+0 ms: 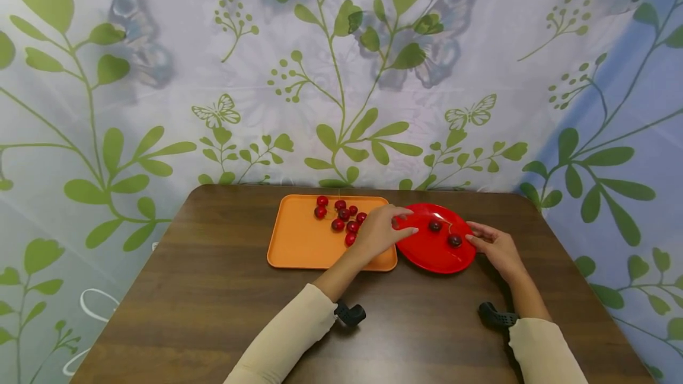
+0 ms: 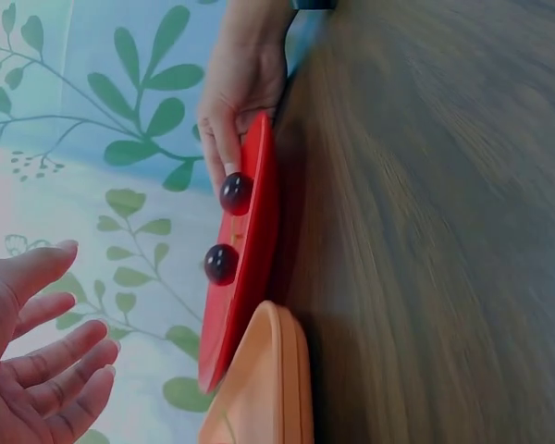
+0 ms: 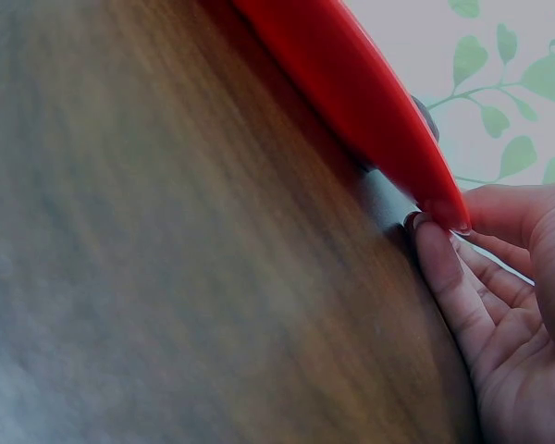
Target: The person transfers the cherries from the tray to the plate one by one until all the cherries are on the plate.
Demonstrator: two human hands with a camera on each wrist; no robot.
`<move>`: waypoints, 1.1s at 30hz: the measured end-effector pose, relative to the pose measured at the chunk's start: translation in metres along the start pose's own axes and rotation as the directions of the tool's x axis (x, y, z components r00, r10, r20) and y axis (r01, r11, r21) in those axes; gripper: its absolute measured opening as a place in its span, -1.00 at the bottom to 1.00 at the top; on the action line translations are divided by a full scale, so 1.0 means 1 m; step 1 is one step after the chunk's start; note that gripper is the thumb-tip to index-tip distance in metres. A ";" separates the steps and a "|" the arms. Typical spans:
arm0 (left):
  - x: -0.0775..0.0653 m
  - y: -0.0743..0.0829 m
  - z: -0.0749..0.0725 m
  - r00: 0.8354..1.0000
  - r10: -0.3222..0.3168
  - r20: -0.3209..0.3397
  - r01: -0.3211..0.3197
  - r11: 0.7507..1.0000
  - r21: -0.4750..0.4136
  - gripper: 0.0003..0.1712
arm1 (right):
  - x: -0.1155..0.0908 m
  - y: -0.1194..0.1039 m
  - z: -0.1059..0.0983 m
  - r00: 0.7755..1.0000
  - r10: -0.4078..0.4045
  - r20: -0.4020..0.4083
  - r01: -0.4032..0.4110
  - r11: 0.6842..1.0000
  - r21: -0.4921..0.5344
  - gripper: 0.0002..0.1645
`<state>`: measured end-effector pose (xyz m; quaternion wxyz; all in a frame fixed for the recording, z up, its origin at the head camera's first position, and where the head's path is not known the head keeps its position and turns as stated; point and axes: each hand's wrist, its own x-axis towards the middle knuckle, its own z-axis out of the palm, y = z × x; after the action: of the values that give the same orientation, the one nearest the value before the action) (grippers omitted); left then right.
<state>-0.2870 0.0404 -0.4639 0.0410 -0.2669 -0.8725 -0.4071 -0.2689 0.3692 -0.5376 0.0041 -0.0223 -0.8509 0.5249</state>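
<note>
My left hand (image 1: pixel 380 229) hovers over the right side of the orange tray (image 1: pixel 299 248), fingertips reaching across toward the red plate. In the left wrist view that hand (image 2: pixel 37 361) has its fingers spread and nothing in them. Several red cherries (image 1: pixel 338 225) with stems lie on the tray, some partly behind the hand. Two dark cherries, one nearer the middle (image 1: pixel 434 226) and one nearer the right rim (image 1: pixel 455 240), sit on the red plate (image 1: pixel 432 259). My right hand (image 1: pixel 497 249) pinches the plate's right rim, thumb above and fingers beneath; this edge is raised off the table in the right wrist view.
Tray and plate stand side by side near the back edge of the brown wooden table (image 1: pixel 213 289), the plate's left rim close to the tray's right edge. Behind the table hangs a leaf-and-butterfly patterned cloth (image 1: pixel 341 76). Dark devices (image 1: pixel 349 314) are strapped at both wrists.
</note>
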 end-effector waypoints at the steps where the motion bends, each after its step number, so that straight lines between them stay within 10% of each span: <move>1: -0.002 0.000 -0.002 1.000 -0.004 0.001 0.004 1.000 -0.009 -0.52 | 0.000 0.001 0.000 1.000 0.000 0.002 0.000 1.000 0.007 -0.28; 33: -0.052 -0.042 -0.048 0.997 0.048 0.058 -0.046 0.998 -0.035 -0.56 | 0.001 0.002 0.001 1.000 -0.017 -0.005 0.017 1.000 0.008 -0.27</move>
<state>-0.2702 -0.0392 -0.4756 0.0205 -0.2997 -0.8598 -0.4129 -0.2702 0.3690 -0.5400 0.0107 -0.0162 -0.8490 0.5280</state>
